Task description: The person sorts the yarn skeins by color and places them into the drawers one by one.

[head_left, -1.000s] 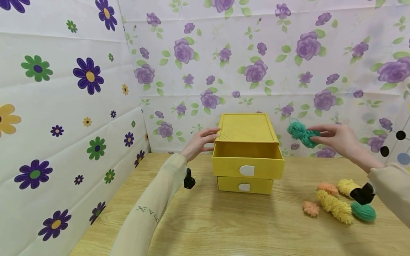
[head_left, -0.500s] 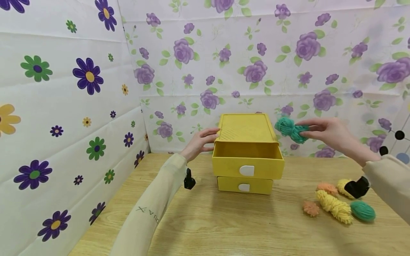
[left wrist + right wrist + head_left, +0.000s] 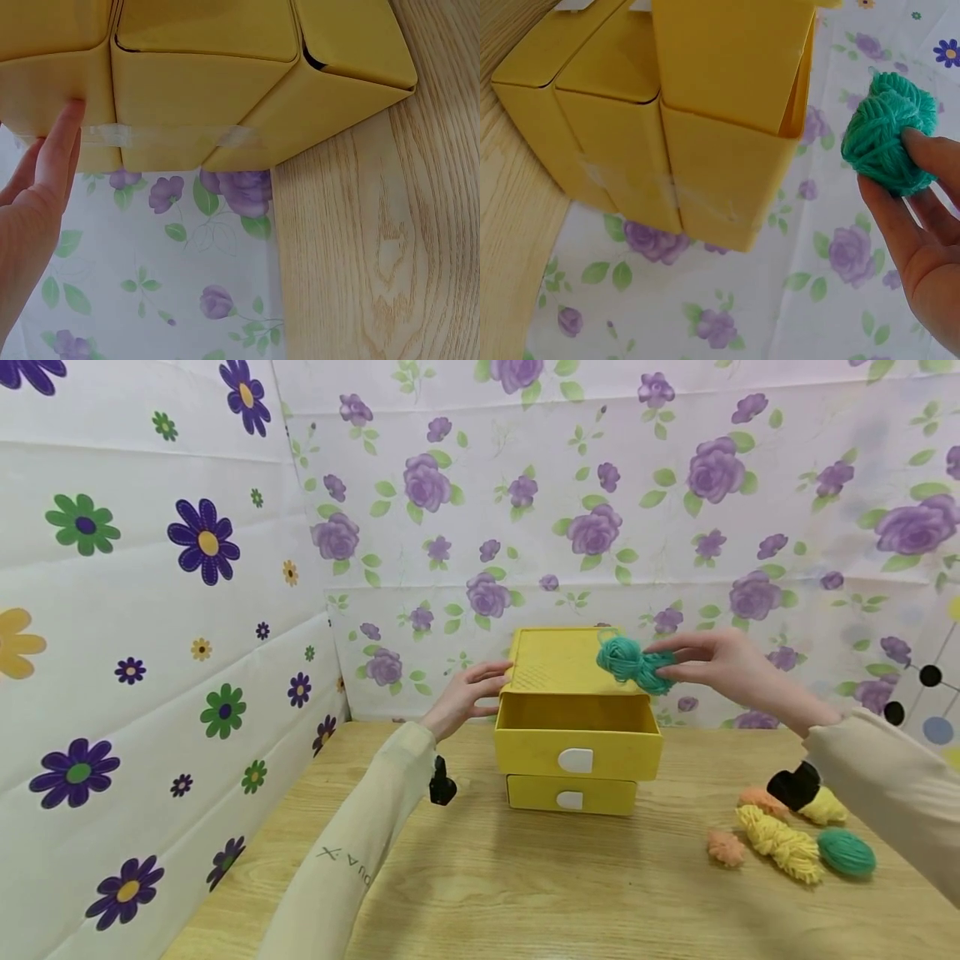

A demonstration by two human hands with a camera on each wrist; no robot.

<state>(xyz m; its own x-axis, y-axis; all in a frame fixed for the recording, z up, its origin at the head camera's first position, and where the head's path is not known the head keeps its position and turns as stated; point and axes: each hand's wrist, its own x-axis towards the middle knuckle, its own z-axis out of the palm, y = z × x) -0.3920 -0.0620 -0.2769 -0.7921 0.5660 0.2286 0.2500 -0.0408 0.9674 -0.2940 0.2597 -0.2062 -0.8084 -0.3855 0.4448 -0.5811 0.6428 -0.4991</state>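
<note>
My right hand (image 3: 716, 667) pinches a green yarn bundle (image 3: 633, 663) between thumb and fingers, held up above the right side of a yellow drawer unit (image 3: 558, 652). In the right wrist view the green yarn (image 3: 891, 131) is in the air beside the unit. The top drawer (image 3: 536, 753) is pulled out, and what shows of its inside holds nothing. Its lower drawer (image 3: 525, 793) is pushed in. My left hand (image 3: 468, 693) has its fingers stretched against the unit's left side; in the left wrist view the fingertips (image 3: 70, 112) touch the yellow wall.
At the right on the wooden table (image 3: 465, 893) lie a yellow yarn skein (image 3: 780, 845), a green yarn ball (image 3: 847, 852), a small orange ball (image 3: 725, 847), another orange bundle (image 3: 763, 802) and a yellow one (image 3: 825, 807). A flowered cloth (image 3: 420, 552) hangs behind.
My right hand has carried the green yarn leftward, from beside the drawer unit to over its right side. The left hand stays against the unit.
</note>
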